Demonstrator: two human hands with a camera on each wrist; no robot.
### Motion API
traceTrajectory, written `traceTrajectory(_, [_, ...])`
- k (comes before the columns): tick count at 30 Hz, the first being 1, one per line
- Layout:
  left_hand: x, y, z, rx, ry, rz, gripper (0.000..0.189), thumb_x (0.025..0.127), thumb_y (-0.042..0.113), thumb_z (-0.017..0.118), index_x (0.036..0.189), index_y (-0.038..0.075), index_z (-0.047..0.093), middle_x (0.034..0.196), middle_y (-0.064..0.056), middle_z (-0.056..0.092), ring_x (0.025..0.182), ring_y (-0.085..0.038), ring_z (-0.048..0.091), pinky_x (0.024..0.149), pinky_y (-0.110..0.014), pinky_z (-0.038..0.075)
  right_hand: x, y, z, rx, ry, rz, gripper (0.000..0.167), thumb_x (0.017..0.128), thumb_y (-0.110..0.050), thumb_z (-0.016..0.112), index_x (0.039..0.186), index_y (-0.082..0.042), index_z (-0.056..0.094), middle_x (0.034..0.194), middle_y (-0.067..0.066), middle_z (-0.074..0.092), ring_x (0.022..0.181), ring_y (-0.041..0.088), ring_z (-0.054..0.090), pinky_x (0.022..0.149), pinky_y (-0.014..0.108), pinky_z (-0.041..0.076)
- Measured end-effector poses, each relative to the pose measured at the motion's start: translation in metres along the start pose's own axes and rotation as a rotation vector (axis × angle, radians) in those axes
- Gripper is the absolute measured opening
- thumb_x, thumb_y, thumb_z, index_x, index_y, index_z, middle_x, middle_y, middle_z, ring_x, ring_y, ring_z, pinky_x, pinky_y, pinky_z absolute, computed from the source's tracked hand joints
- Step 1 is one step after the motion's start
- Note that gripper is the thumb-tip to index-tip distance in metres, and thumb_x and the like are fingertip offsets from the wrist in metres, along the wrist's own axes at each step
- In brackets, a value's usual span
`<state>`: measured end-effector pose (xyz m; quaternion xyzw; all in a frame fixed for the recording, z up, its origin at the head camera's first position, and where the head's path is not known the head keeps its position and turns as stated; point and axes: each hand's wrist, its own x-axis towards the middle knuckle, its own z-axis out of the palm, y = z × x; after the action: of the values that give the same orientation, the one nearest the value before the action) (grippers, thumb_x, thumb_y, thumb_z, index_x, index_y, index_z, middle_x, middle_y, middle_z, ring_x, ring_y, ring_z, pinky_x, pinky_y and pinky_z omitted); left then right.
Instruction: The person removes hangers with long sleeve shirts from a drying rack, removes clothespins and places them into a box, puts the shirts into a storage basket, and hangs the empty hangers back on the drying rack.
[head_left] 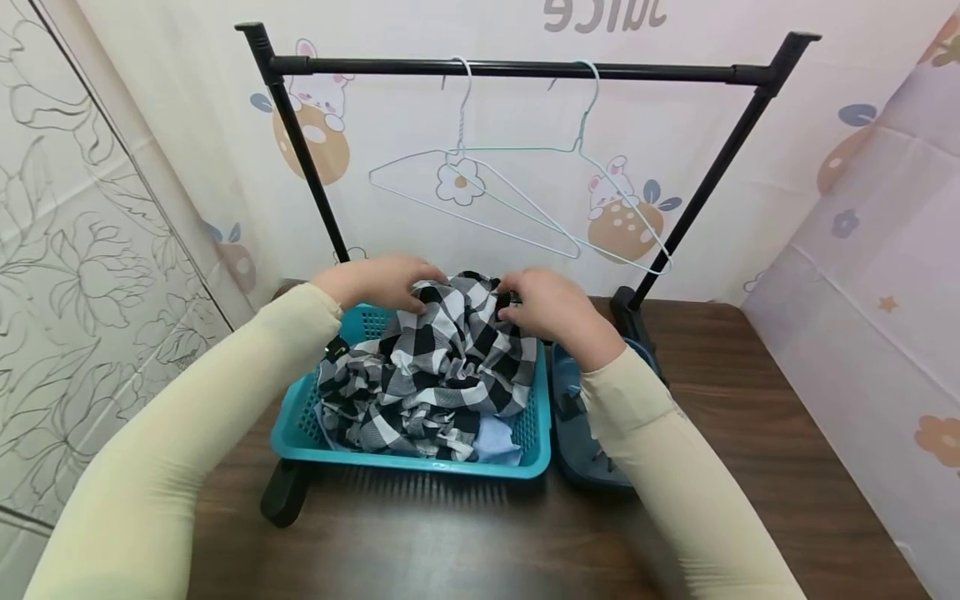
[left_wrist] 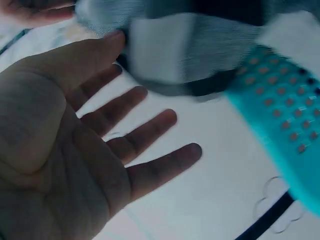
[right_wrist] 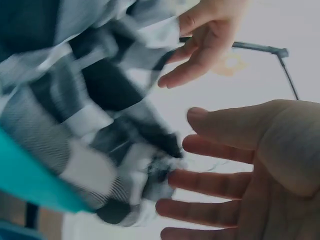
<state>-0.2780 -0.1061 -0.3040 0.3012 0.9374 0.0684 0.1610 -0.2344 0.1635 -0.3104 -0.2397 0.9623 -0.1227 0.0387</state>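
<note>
A crumpled black-and-white checked garment is heaped in a turquoise perforated basket. My left hand is at the heap's far left side, my right hand at its far right. In the left wrist view, the thumb tip meets the edge of the checked cloth, and the other fingers are spread and nearly straight. The right wrist view shows extended fingers with their tips right at the cloth's edge. A bit of light blue cloth pokes out beneath the garment.
Behind the basket stands a black rack; a white wire hanger and a pale green one hang from its bar. A dark blue container, partly behind my right arm, sits right of the basket on the brown wooden table.
</note>
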Motion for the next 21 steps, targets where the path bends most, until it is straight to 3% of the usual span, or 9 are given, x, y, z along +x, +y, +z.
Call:
traceTrajectory(4, [0.018, -0.012, 0.018, 0.024, -0.038, 0.006, 0.061, 0.096, 0.017, 0.072, 0.152, 0.017, 0.048, 0.152, -0.012, 0.051, 0.134, -0.032, 0.052, 0.111, -0.049, 0.043, 0.014, 0.011, 0.017, -0.03, -0.087, 0.027, 0.057, 0.095, -0.029, 0.075, 0.147, -0.015, 0.056, 0.142, 0.015, 0.059, 0.123, 0.032, 0.057, 0.1, 0.051, 0.05])
traceTrajectory(8, [0.031, -0.018, 0.033, 0.052, -0.024, 0.016, 0.053, 0.095, 0.011, 0.071, 0.146, 0.016, 0.055, 0.142, -0.012, 0.059, 0.129, -0.031, 0.056, 0.109, -0.049, 0.045, 0.022, 0.019, 0.03, -0.033, -0.145, 0.058, 0.058, 0.093, -0.017, 0.076, 0.147, -0.014, 0.055, 0.141, 0.018, 0.059, 0.114, 0.032, 0.058, 0.095, 0.05, 0.054])
traceTrajectory(15, [0.036, -0.019, 0.037, 0.075, 0.085, -0.003, 0.031, 0.094, 0.006, 0.073, 0.123, 0.014, 0.068, 0.119, -0.005, 0.068, 0.113, -0.025, 0.064, 0.101, -0.045, 0.051, 0.027, 0.031, 0.039, -0.049, -0.023, 0.077, 0.036, 0.097, 0.004, 0.055, 0.127, -0.011, 0.068, 0.125, 0.013, 0.067, 0.101, 0.029, 0.059, 0.087, 0.044, 0.055])
traceTrajectory(21, [0.024, -0.019, 0.029, 0.154, 0.155, -0.056, 0.018, 0.096, 0.01, 0.072, 0.113, 0.015, 0.07, 0.111, -0.004, 0.068, 0.1, -0.022, 0.065, 0.086, -0.041, 0.056, 0.026, 0.032, 0.032, -0.063, 0.037, 0.091, 0.032, 0.099, 0.004, 0.052, 0.119, -0.012, 0.072, 0.118, 0.011, 0.069, 0.098, 0.026, 0.059, 0.085, 0.043, 0.055])
